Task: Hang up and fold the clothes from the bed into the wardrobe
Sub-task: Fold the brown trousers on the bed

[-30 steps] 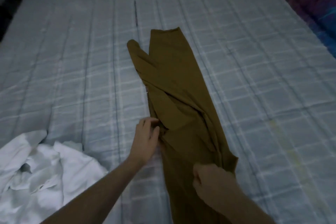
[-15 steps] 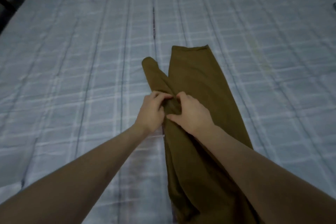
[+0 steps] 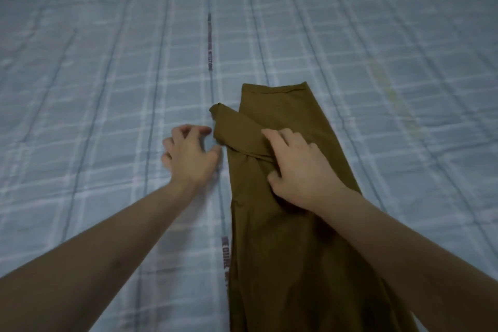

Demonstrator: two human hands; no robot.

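Note:
An olive-brown garment [image 3: 285, 224] lies lengthwise on the bed, its far hem square and a narrow part folded diagonally across its upper left. My right hand [image 3: 299, 170] rests flat on that folded part, fingers spread and pressing it down, thumb against the cloth. My left hand [image 3: 188, 153] is just left of the garment's edge, over the bare sheet. Its fingers are loosely curled and hold nothing, with the fingertips close to the fold's tip but apart from it.
The bed [image 3: 107, 89] is covered by a pale blue checked sheet that fills the view. A faint yellowish stain [image 3: 390, 94] marks the sheet right of the garment. The bed's dark far-left edge shows at the top corner.
My left hand has let go of the garment and moved left onto the sheet. My right hand stays on the folded part and now lies flatter. The view has shifted closer.

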